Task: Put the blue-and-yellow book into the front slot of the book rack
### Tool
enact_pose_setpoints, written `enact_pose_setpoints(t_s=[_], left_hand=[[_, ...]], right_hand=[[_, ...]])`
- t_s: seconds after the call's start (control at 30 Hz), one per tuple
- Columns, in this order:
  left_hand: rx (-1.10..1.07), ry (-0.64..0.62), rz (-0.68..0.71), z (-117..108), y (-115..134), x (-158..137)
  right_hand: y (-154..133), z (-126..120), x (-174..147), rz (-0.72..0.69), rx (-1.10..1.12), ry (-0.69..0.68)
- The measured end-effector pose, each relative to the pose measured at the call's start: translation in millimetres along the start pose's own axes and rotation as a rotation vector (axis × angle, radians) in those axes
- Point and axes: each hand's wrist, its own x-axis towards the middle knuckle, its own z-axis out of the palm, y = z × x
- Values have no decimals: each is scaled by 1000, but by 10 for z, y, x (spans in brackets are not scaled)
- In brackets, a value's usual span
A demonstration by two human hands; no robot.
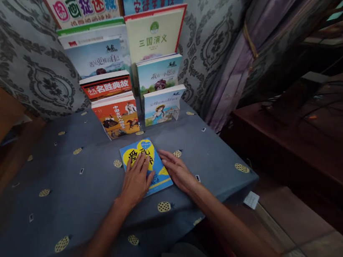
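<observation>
A blue book [162, 179] with a yellow heart on its cover lies closed and flat on the cloth-covered table. Across its cover rests my left hand [136, 177], palm down with the fingers stretched out. At the book's right edge is my right hand [177, 170], turned on its side with fingers extended along that edge; the fingertips touch or nearly touch it. Just beyond the book stand an orange book [118, 118] on the left and a light blue book [160, 106] with a figure in a hat on the right.
Behind them, two stepped columns of upright books rise, among them a cream book [154, 36] and a blue-grey book [95, 58]. The table [83, 207] wears a grey cloth with pineapples. Patterned curtains [209, 35] hang behind. A dark red cabinet [270, 132] with cables stands right.
</observation>
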Motion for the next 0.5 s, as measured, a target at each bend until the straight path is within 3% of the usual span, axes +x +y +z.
enact_pose_setpoints(t_s=[0.27, 0.37, 0.5], left_hand=[[-128, 60, -33, 64, -39, -24], [-192, 186, -163, 133, -95, -53], [-332, 343, -369, 236, -175, -69]], right_hand=[[83, -27, 89, -17, -67, 78], [114, -27, 244, 14, -117, 135], [87, 87, 494, 26, -206, 65]])
